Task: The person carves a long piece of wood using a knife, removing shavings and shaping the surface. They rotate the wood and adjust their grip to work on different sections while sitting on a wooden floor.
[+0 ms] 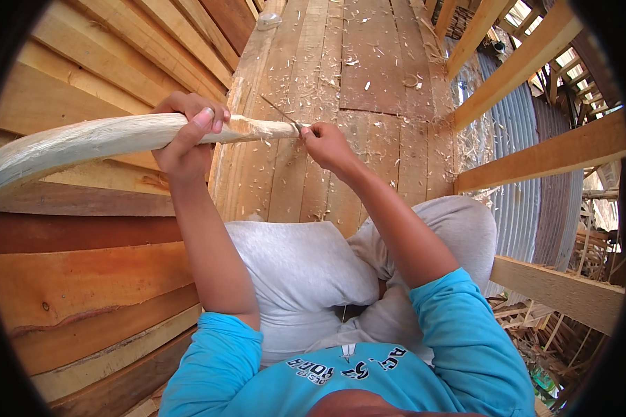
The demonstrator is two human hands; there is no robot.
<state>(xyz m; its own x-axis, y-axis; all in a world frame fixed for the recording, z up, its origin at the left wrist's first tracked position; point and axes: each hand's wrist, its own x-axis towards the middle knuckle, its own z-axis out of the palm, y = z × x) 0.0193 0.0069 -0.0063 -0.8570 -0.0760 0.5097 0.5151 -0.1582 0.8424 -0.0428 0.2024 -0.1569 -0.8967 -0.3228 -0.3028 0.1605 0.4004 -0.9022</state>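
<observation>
A long, pale, peeled wooden pole (111, 133) runs across from the left edge, curving downward at its far left. My left hand (186, 149) is wrapped round it, with the thumb on top. Beyond that grip the pole is carved thinner, and its narrow end reaches my right hand (329, 147). There my fingers are closed on a knife, whose thin dark blade (278, 110) slants up and to the left over the narrow end. The knife's handle is hidden inside the fist.
Plank flooring (368, 139) strewn with wood shavings lies ahead of my crossed legs (285, 271). A wall of stacked boards (84, 278) stands close on the left. Wooden rails (542, 160) edge the right side, with corrugated metal sheets (514, 215) below them.
</observation>
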